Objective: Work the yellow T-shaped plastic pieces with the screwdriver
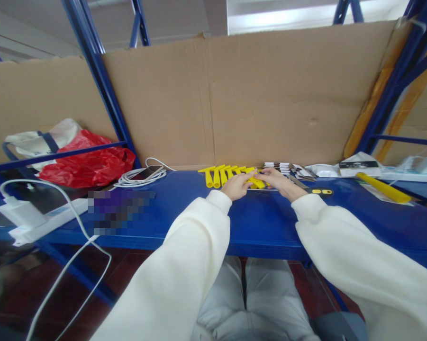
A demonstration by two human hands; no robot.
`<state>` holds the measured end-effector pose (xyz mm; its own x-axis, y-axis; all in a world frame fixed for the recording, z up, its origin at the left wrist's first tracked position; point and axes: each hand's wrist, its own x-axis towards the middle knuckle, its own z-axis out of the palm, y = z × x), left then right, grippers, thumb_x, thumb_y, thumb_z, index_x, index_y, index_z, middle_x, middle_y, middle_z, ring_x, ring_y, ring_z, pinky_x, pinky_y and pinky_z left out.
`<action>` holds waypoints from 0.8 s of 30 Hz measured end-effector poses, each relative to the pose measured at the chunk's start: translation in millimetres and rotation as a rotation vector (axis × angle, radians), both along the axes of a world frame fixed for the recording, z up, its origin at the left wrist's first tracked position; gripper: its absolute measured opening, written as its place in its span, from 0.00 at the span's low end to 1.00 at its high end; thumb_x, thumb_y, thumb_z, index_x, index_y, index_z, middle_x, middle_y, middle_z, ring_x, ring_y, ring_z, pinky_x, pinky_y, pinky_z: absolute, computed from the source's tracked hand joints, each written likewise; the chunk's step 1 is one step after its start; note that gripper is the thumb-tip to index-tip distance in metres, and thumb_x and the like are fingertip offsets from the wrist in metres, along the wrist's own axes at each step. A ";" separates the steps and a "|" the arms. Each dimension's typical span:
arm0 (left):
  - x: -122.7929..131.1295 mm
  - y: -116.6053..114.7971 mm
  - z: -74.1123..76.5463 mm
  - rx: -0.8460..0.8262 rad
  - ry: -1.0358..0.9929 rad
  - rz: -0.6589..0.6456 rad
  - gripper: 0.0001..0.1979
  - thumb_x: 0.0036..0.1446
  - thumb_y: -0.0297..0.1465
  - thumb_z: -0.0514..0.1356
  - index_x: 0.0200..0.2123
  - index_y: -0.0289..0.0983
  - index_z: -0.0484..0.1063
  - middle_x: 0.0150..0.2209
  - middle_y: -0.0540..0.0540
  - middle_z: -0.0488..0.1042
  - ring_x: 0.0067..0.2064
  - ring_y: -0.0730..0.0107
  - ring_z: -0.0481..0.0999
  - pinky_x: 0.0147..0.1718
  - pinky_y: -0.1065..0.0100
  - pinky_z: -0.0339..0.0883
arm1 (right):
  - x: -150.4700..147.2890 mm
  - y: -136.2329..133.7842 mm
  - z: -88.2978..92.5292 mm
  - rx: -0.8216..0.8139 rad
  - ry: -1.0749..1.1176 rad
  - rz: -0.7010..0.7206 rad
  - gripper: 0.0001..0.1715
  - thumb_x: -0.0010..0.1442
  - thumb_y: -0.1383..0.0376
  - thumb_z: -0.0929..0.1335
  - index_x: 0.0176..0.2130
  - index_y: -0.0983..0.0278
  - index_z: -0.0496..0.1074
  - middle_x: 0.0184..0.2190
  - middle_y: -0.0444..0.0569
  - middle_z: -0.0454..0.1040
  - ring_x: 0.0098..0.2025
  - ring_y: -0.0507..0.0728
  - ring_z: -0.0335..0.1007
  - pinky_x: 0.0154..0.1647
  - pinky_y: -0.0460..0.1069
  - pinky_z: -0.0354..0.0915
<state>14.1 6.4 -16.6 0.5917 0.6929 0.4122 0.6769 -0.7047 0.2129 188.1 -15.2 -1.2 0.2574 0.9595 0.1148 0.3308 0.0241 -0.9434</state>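
Several yellow T-shaped plastic pieces (216,177) lie side by side in a row at the back of the blue bench. Over the right end of this row my two hands come close together. My left hand (237,185) has its fingers bent inward on the yellow pieces there. From the other side my right hand (281,183) reaches in, its fingers curled at the same end piece. The fingertips partly hide what they touch. Just right of my right hand lies a tool with a black and yellow handle (320,191).
Small black-and-white packets (277,167) lie behind my right hand. A yellow tube (384,188) rests farther right. On the left are a coiled white cable (142,178), a red plastic bag (88,161) and a power strip (53,220). Cardboard (263,99) walls the back.
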 end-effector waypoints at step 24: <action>1.2 8.5 -5.2 0.078 -0.047 -0.055 0.20 0.68 0.29 0.57 0.61 0.41 0.76 0.55 0.42 0.81 0.57 0.58 0.79 0.61 0.57 0.71 | 22.3 10.9 -0.3 0.017 0.007 0.280 0.39 0.46 0.61 0.81 0.56 0.57 0.72 0.53 0.53 0.79 0.50 0.60 0.76 0.39 0.48 0.72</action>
<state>15.3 14.9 -21.8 0.6068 0.6243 0.4919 0.6269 -0.7564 0.1868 210.3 -4.2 -1.5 -0.0164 0.9913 0.1309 0.3021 0.1297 -0.9444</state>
